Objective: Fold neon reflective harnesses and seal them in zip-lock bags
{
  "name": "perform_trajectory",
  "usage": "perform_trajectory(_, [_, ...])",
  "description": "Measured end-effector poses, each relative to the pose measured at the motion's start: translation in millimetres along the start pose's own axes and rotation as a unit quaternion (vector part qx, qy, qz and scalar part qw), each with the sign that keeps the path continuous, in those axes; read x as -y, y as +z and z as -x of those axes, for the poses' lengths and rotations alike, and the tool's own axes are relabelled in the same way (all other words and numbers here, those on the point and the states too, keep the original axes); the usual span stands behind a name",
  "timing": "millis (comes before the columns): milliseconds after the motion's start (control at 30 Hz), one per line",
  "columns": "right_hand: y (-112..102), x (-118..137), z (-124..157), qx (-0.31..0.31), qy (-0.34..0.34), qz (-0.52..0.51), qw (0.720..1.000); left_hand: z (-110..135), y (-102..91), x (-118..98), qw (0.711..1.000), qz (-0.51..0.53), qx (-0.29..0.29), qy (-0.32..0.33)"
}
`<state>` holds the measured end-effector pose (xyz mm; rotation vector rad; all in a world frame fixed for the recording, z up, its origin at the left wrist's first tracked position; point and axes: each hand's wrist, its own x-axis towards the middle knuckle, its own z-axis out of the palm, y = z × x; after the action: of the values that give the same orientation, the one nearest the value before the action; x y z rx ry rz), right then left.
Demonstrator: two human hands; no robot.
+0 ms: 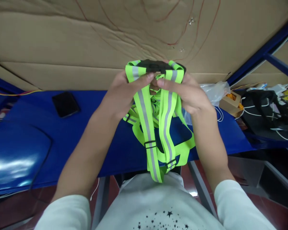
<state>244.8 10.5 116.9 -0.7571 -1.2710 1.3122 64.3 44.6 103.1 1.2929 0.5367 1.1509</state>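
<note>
I hold a neon yellow-green reflective strap vest (150, 127) with grey stripes up in front of my chest. My left hand (124, 92) grips its left strap near the top, thumb pressed over the band. Gripping the right strap, my right hand (189, 94) has its fingers curled round it. A black band (153, 65) joins the straps at the top. The lower straps, with black slide buckles, hang down over the edge of the blue table (38, 134) toward my white shirt.
A black phone (65, 103) lies on the blue table at left. Large cardboard sheets (86, 41) stand behind. At right sit a clear plastic bag (214, 91), a small brown box (229, 103), and a black bag (266, 111) with white cables.
</note>
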Motion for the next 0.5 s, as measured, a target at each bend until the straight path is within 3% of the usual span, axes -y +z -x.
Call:
perform_trajectory(100, [-13, -7, 0, 0.037, 0.059, -0.03, 0.997, -2, -3.8, 2, 1.0, -0.004, 0.005, -0.017])
perform_trajectory(267, [-11, -1, -8, -0.022, 0.102, -0.048, 0.993, 2, -2.1, 3, 0.995, -0.077, 0.011, -0.055])
perform_trajectory(400, [11, 5, -13, -0.045, 0.043, -0.022, 0.998, 5, 2.4, -2, 0.994, -0.109, 0.001, -0.013])
perform_trajectory(500, [23, 4, -16, -0.046, -0.037, 0.06, 0.996, 4, 2.1, -4, 0.993, -0.118, -0.009, 0.022])
